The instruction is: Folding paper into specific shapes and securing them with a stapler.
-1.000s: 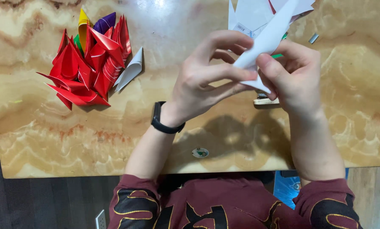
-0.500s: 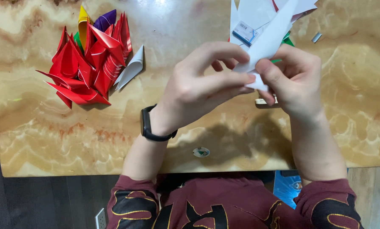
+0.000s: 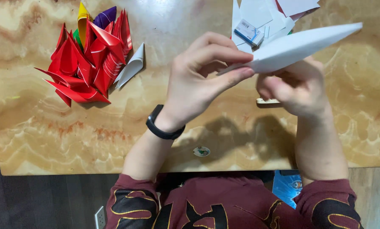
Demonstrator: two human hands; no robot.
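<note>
Both hands hold one long white folded paper point(image 3: 300, 46) up over the table point(image 3: 41, 131). It looks like a thin pointy cone, w/ its tip sticking out to the upper right.

The left hand point(image 3: 198, 82) has its fingers point(image 3: 217, 53) and thumb pinched tight on the narrow end of the white paper. A black band point(image 3: 162, 127) is on that wrist.

The right hand point(image 3: 296, 91) is just under the white paper, fingers curled together around its lower edge. The paper hides the fingertips, so can't tell how hard they grip.

Far left of the white paper sits a pile of red folded papers point(image 3: 86, 63), w/ a yellow, a green & a purple one at the top of it. A small white cone point(image 3: 130, 68) lies touching the pile's right side.

Behind the white paper, at the table's far edge, is a stack of flat sheets point(image 3: 262, 12) w/ a small blue & white box point(image 3: 248, 32) on it.
</note>
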